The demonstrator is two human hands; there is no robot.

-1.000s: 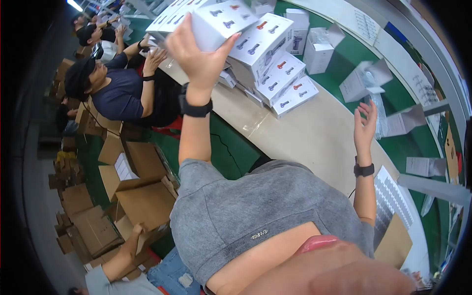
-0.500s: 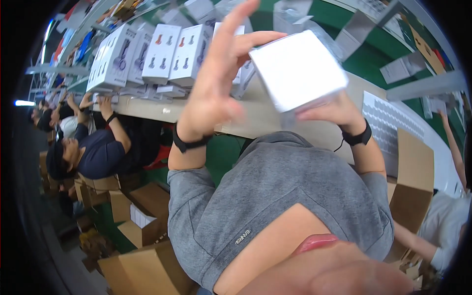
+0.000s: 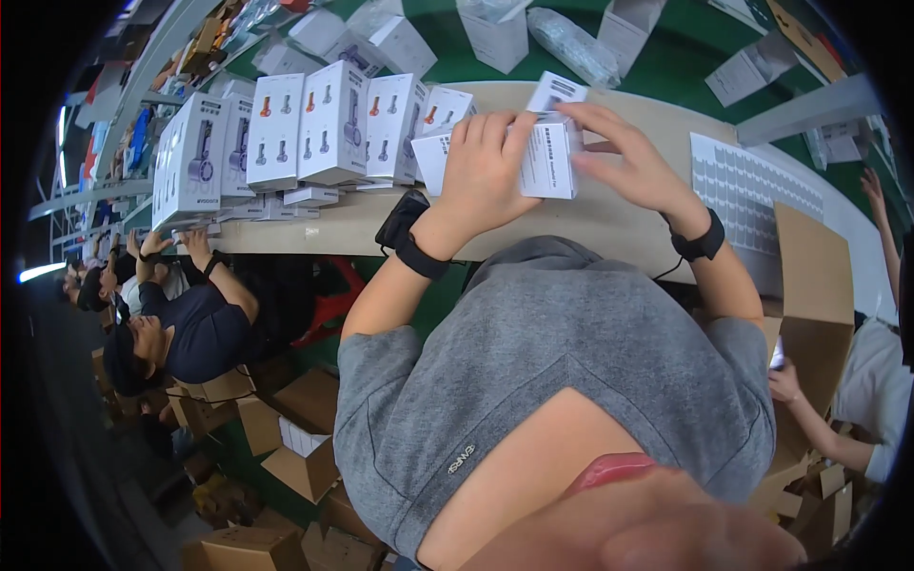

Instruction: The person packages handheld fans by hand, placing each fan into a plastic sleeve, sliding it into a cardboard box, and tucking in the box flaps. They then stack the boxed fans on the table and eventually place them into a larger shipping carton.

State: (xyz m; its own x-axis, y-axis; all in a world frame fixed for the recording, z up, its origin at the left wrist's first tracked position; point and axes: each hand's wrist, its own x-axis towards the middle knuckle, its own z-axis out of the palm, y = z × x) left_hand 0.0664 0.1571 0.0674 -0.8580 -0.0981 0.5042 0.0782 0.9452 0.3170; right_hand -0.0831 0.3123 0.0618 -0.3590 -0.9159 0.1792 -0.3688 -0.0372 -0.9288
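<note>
A white printed carton [image 3: 549, 162] is on the table in front of me, with a flap [image 3: 556, 89] standing up at its far end. My left hand [image 3: 481, 176] lies over the carton, its fingers across the top and its thumb along the near edge. At the carton's right side is my right hand [image 3: 633, 162], fingers apart and slightly blurred. Its fingertips are close to the flap and the side; whether they touch cannot be made out. The carton's middle is covered by my left hand.
Several white cartons picturing handheld fans [image 3: 328, 124] stand in a row at the left of the table [image 3: 628, 247]. A label sheet [image 3: 757, 181] lies right. Bubble-wrapped goods [image 3: 571, 48] lie beyond on a green surface. Open brown boxes [image 3: 809, 257] flank me; co-workers are on both sides.
The carton has come down from a raised position to the table. My left hand, earlier lifted and spread beside it, is now on it. My right hand has moved from underneath to its right side.
</note>
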